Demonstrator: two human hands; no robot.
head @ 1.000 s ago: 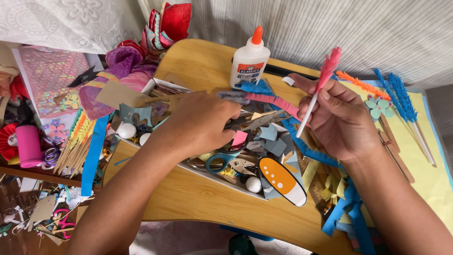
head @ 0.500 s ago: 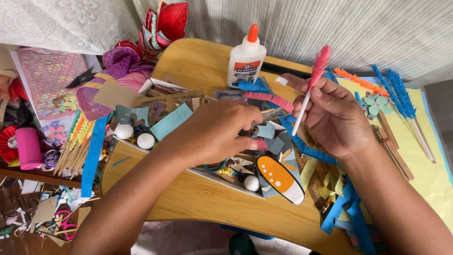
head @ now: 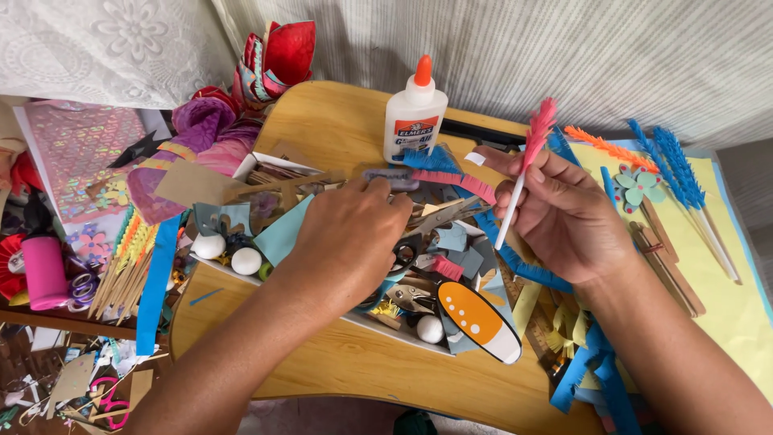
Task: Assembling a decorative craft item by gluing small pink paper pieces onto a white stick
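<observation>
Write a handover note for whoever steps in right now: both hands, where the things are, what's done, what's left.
Left hand: palm down in the scrap tray, on the scissors.
Right hand: pinching a white stick with a pink fringed tip, held upright above the table.
Glue bottle: capped, standing behind the tray.
Done: blue fringed sticks and an orange one lie on the yellow sheet.
Left: pink stick not yet set down with them.

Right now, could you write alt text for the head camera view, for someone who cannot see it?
A person's left hand reaches into a white tray of paper scraps and scissors, while the right hand holds a white stick with a pink fringed tip. A white glue bottle stands behind on the cluttered wooden table.
</observation>
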